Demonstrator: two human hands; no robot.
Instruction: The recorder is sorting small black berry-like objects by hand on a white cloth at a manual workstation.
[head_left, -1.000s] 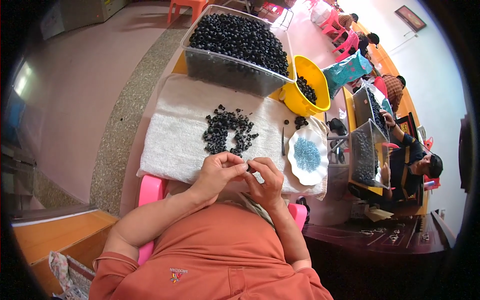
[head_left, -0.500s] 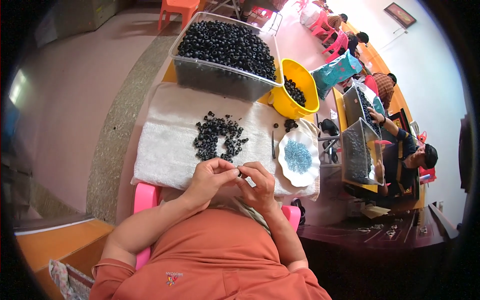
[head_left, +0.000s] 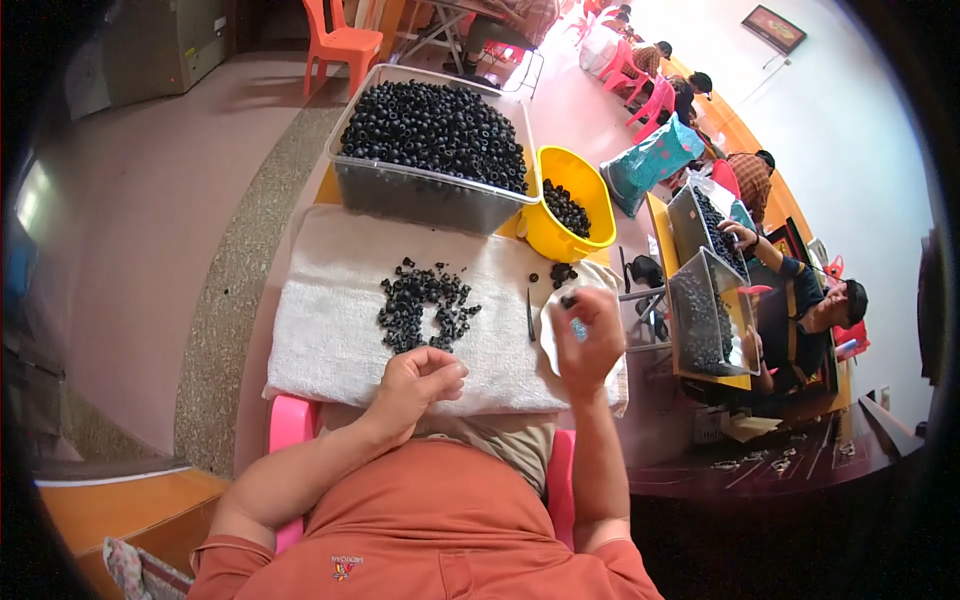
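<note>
Right now my left hand (head_left: 415, 378) rests curled on the near edge of the towel (head_left: 330, 330), fingers folded in toward the palm; whether anything small sits inside them I cannot tell. Just far of it lies the pile of black rings (head_left: 425, 308), loosely spread on the towel, its nearest pieces close to my knuckles but not touching them.

My right hand (head_left: 588, 340) is raised to the right, over the white plate (head_left: 552, 335) at the towel's right end. Its fingertips are pinched on one small dark ring (head_left: 568, 300) (it shows only as a dark spot at the tips). A thin dark tool (head_left: 530, 315) lies on the towel just left of that hand, apart from it.

Farther off stands a clear bin (head_left: 420, 195) heaped with black rings, and to its right a yellow bucket (head_left: 590, 215) with more of them inside. A few stray rings (head_left: 560, 272) lie between bucket and plate.

On the right, other people sit at a table with their own bins (head_left: 700, 320).
</note>
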